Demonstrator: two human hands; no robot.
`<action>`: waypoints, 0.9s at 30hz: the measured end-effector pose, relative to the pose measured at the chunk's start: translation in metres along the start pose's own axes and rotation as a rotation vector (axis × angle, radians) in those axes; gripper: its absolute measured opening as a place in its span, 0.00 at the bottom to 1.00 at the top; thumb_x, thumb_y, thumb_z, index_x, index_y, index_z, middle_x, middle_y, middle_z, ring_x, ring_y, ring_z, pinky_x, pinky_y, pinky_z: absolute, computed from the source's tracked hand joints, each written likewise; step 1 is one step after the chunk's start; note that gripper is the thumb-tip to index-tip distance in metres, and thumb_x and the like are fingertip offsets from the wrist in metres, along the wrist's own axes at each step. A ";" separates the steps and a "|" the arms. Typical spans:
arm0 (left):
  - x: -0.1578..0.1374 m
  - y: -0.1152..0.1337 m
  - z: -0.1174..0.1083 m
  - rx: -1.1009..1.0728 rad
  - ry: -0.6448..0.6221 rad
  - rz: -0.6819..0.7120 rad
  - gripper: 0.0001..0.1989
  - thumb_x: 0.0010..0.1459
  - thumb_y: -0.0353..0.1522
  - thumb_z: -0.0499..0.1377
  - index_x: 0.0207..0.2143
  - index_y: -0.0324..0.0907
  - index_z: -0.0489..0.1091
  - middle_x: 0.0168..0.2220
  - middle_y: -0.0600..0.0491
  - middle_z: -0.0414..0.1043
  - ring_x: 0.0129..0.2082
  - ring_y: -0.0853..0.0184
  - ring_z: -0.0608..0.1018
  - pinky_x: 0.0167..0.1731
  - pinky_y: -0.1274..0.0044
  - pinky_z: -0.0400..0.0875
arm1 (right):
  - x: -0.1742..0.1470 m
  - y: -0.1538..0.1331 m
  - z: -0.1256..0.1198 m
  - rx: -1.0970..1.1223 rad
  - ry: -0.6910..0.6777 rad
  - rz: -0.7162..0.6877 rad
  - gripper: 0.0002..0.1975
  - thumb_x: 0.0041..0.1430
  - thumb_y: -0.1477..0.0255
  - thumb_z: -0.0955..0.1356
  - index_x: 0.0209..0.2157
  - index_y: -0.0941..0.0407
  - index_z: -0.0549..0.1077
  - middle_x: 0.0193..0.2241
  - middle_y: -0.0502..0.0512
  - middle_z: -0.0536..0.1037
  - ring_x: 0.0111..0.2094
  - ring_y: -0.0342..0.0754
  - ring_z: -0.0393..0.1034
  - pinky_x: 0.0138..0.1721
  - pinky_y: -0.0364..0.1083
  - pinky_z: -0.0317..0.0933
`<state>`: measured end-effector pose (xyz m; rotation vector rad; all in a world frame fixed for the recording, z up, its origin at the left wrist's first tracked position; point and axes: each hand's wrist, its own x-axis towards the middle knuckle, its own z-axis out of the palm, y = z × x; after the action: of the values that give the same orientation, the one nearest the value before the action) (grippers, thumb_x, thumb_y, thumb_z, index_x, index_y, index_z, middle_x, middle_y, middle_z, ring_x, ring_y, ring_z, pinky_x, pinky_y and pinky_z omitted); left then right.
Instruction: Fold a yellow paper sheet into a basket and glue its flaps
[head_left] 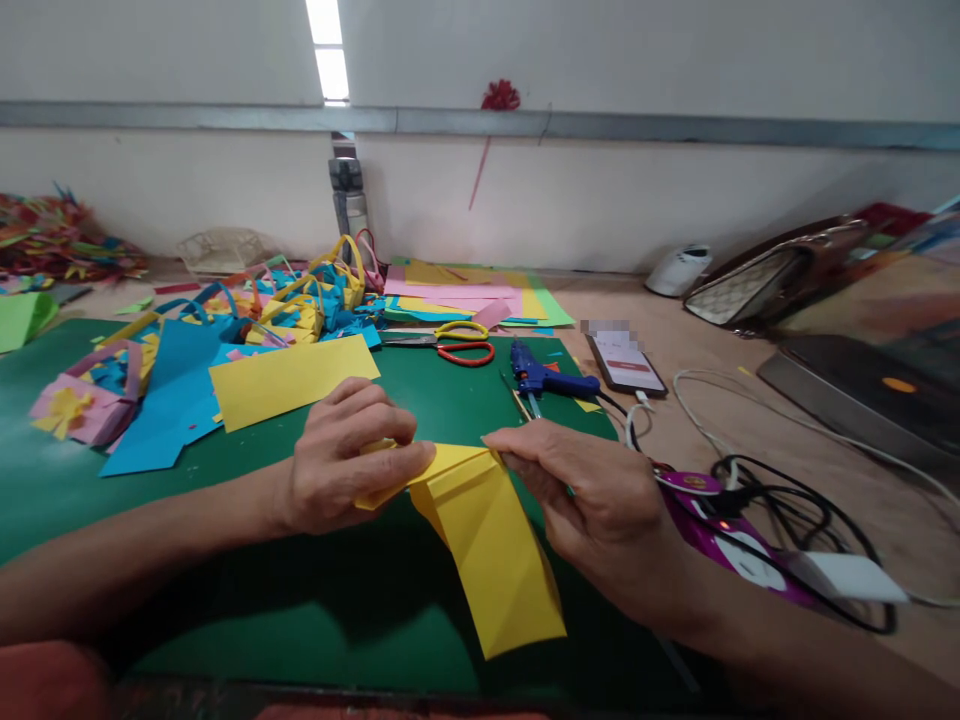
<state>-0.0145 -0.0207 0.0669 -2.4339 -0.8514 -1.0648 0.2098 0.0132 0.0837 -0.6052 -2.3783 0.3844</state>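
Evidently a fold is being pressed: the left hand (341, 460) is curled shut over one end of a folded yellow paper strip (487, 545), fingers bent down on it, while the right hand (592, 495) pinches the crease of the same strip between thumb and fingertips. The strip is held just above the green cutting mat (315, 600), near the front edge, its long free tail slanting down toward the person. Judging by the grip, the step in hand is creasing or turning the paper at its upper end; the next move would call for keeping both pinches tight so that the layers stay aligned while the fold is sharpened. Behind the hands lies a flat yellow paper rectangle (289, 380) on a blue paper sheet (176, 400). Farther back rest red-and-yellow-handled scissors (457, 345) and a blue glue gun (544, 378), with a smartphone (626, 365) to the right, off the mat.
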 end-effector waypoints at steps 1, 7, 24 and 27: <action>0.001 0.001 -0.001 -0.004 -0.002 -0.006 0.04 0.55 0.28 0.54 0.34 0.43 0.67 0.26 0.51 0.70 0.25 0.70 0.69 0.28 0.74 0.65 | 0.000 0.000 -0.001 0.011 -0.003 -0.008 0.09 0.58 0.78 0.61 0.37 0.52 0.68 0.30 0.51 0.76 0.32 0.44 0.71 0.32 0.44 0.65; 0.003 0.004 -0.001 -0.050 0.031 -0.038 0.04 0.56 0.29 0.54 0.34 0.42 0.67 0.26 0.50 0.69 0.25 0.69 0.70 0.28 0.74 0.65 | 0.002 0.002 0.001 0.014 0.028 -0.025 0.07 0.57 0.77 0.62 0.34 0.51 0.68 0.28 0.50 0.75 0.31 0.43 0.71 0.31 0.43 0.64; 0.015 0.000 -0.001 0.395 0.209 0.009 0.07 0.50 0.25 0.58 0.33 0.42 0.66 0.26 0.54 0.71 0.24 0.70 0.70 0.28 0.74 0.60 | -0.029 -0.041 0.038 0.234 -0.252 -0.049 0.24 0.56 0.68 0.64 0.54 0.60 0.60 0.45 0.63 0.73 0.46 0.50 0.68 0.45 0.45 0.64; 0.020 -0.001 0.002 0.415 0.235 -0.009 0.07 0.50 0.27 0.57 0.34 0.42 0.65 0.27 0.54 0.72 0.25 0.70 0.70 0.28 0.74 0.59 | -0.020 -0.040 0.045 0.186 -0.271 0.077 0.26 0.54 0.73 0.64 0.55 0.59 0.58 0.49 0.64 0.69 0.51 0.52 0.63 0.49 0.50 0.61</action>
<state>-0.0034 -0.0119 0.0806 -1.9243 -0.9001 -1.0320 0.1818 -0.0363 0.0564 -0.5902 -2.5395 0.7554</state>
